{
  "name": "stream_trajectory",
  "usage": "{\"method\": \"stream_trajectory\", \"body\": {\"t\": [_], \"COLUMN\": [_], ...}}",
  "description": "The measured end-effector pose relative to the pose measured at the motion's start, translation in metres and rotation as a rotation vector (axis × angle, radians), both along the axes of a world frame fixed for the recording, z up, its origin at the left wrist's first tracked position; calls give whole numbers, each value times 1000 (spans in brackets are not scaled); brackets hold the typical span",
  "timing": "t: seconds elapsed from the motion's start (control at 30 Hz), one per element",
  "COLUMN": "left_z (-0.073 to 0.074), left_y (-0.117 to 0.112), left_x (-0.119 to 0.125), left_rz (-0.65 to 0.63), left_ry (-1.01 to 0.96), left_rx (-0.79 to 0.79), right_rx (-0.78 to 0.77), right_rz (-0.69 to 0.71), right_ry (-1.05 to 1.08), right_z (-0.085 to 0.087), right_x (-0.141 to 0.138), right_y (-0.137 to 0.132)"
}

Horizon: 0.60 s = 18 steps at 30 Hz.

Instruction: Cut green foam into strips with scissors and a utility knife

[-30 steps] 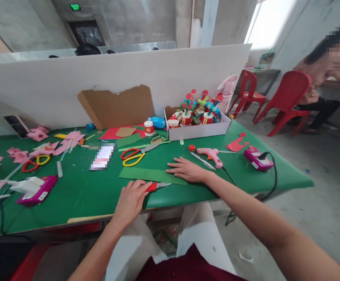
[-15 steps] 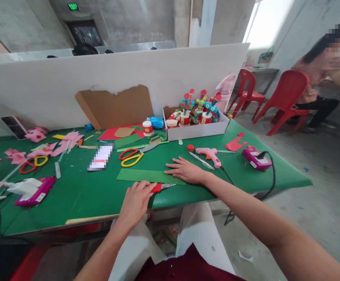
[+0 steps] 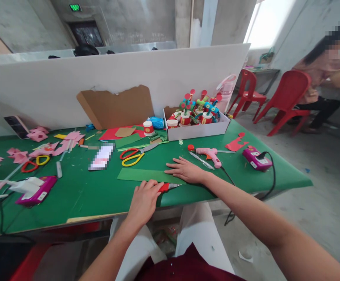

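A strip of green paper [image 3: 140, 175] lies near the front edge of the table. My right hand [image 3: 186, 171] rests flat on its right end, fingers spread. Along the strip's near edge, my left hand [image 3: 145, 197] grips a red utility knife [image 3: 164, 187], whose silver tip points right, below my right hand. Most of the knife's handle is hidden under my left fingers. Just beyond the strip lie scissors [image 3: 132, 159] with one red and one yellow handle loop. A pink glue gun [image 3: 209, 154] and a pen-like silver tool [image 3: 201, 160] are to the right of my right hand.
A white box [image 3: 199, 130] of red-cup figures with springs stands at the back, beside brown cardboard [image 3: 117, 107]. Purple power sockets [image 3: 256, 158] with cords sit right and left. Pink scraps [image 3: 45, 149] and a phone [image 3: 101, 157] lie left. A seated person [image 3: 322, 86] is far right.
My left hand has slid to the right with the utility knife, along the near edge of the paper. My right hand stays in place on the strip.
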<state>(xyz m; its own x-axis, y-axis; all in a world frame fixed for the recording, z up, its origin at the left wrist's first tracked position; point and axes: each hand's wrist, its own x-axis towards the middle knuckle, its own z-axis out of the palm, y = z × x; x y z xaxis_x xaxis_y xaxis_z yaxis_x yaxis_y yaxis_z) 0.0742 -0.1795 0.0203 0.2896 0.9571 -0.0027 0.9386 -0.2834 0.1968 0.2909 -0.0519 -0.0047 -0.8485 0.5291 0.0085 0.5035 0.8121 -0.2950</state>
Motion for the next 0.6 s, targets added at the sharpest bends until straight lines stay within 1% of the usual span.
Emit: {"method": "stream_trajectory", "body": {"t": [0.23,0.33,0.4,0.47,0.53,0.57,0.6], "left_z": [2,1,0,0,3,6,9], "left_y": [2,1,-3,-7,-5,0,8], "left_x": [5,7,6,-1,-13,-20,-26], "left_rz": [-6,-3,-30,-108,-170,-166,-133], "left_ry": [22,1,-33,-108,-214,-258,-282], "left_rx": [-13,-11,-19,-33,-15,16,60], "right_rx": [2,-3,-10,-21,-32,-38,-46], "right_rz": [5,0,-1,1,3,3,2], "right_ry": [29,37,33,29,39,50,63], "right_z": [-2,-2,-2,-2,-2,-2,-2], "right_x": [0,0,0,1,1,1,1], "right_y": [0,1,1,0,0,1,1]}}
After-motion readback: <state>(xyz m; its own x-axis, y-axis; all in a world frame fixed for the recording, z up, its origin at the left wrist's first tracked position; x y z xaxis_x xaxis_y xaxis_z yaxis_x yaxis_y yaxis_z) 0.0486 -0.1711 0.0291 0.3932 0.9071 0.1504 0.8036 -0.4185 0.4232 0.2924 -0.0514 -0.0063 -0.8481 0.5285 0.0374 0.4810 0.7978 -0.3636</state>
